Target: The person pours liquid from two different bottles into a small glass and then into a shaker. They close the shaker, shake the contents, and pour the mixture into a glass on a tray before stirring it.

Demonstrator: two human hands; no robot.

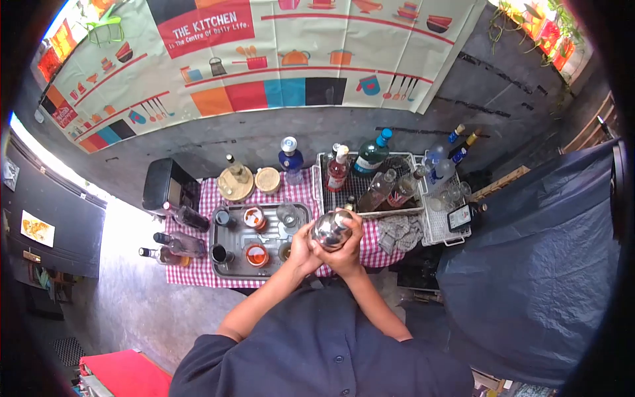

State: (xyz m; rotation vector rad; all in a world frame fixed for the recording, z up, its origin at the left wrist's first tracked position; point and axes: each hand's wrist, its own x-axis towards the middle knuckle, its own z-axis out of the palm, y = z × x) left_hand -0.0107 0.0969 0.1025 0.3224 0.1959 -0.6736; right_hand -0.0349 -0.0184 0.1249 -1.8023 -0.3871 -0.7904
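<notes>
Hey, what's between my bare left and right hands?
A shiny rounded silver metal vessel, gripped by both the left hand and right hand; the head view shows this.

A pink-and-white checked cloth [192, 278] carries one grey tray [237, 238], several bottles [184, 245], two wooden discs [233, 192] and a crumpled rag [398, 233].

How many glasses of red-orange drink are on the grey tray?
2 on the tray: the far glass toward the wall, the near glass toward the person. A partly covered glass by the left forearm could be another; its contents are unclear.
</notes>
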